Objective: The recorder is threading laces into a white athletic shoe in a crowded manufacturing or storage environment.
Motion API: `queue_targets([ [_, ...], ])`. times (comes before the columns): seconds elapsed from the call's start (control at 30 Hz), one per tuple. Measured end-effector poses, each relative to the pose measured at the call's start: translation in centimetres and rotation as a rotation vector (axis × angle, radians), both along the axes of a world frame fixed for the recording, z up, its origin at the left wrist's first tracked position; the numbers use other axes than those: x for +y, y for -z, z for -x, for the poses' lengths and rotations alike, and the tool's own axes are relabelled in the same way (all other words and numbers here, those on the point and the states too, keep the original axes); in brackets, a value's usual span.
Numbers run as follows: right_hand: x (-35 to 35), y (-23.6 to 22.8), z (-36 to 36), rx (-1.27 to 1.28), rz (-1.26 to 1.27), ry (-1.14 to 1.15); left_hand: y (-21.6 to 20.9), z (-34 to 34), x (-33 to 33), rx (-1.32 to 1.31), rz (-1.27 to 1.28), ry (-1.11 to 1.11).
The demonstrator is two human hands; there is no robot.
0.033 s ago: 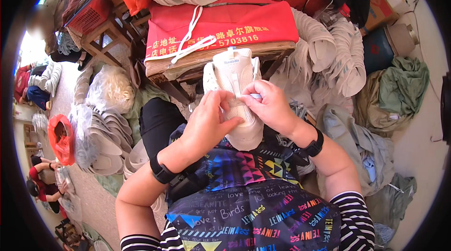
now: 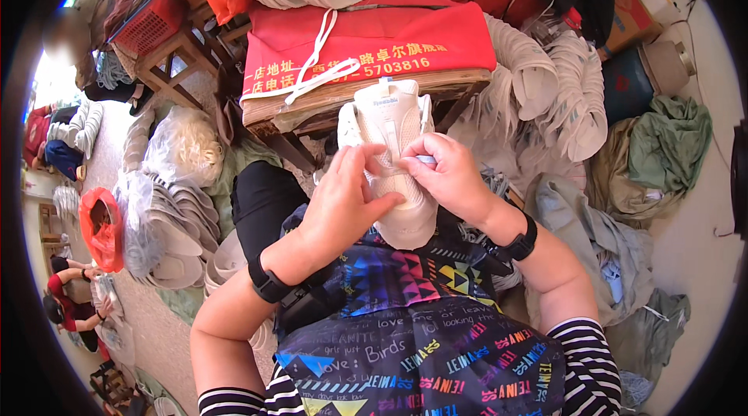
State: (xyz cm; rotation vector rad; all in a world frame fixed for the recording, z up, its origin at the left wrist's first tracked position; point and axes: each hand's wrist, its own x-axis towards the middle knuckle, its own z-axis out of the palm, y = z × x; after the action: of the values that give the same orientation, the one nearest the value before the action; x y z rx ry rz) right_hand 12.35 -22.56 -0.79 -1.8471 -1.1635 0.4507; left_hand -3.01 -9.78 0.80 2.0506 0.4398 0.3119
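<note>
A white sneaker (image 2: pixel 401 223) stands upright in front of me, toe toward my body and tongue pointing away. My left hand (image 2: pixel 343 190) lies along its left side, thumb on the toe area and bent fingers over the lacing opening. At the opposite edge of that opening, my right hand (image 2: pixel 448 174) is closed in a pinch. A small pale bluish bit shows between its thumb and forefinger; I cannot tell what it is. The fingers hide much of the lacing area.
Beyond the sneaker is a wooden stool (image 2: pixel 312 108) covered by a red cloth bag (image 2: pixel 374 34) with white handles. Stacked white shoe parts (image 2: pixel 573 96) stand right of it, more soles (image 2: pixel 179 237) at left. Grey-green cloths (image 2: pixel 600 252) lie at right. Another person (image 2: pixel 74 299) works far left.
The fingers of my left hand have lifted and shifted slightly over the lacing opening. My right hand and the sneaker are nearly unmoved.
</note>
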Motion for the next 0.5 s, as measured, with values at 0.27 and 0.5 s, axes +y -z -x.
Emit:
queue_targets([
  [0.27,-0.3,0.9,0.4,0.096,-0.092,0.055,2.2,-1.9,0.7,-0.227,-0.391,0.006],
  [0.5,-1.3,-0.2,-1.0,0.151,-0.069,0.007,-1.2,1.5,1.8,0.089,-0.463,0.063],
])
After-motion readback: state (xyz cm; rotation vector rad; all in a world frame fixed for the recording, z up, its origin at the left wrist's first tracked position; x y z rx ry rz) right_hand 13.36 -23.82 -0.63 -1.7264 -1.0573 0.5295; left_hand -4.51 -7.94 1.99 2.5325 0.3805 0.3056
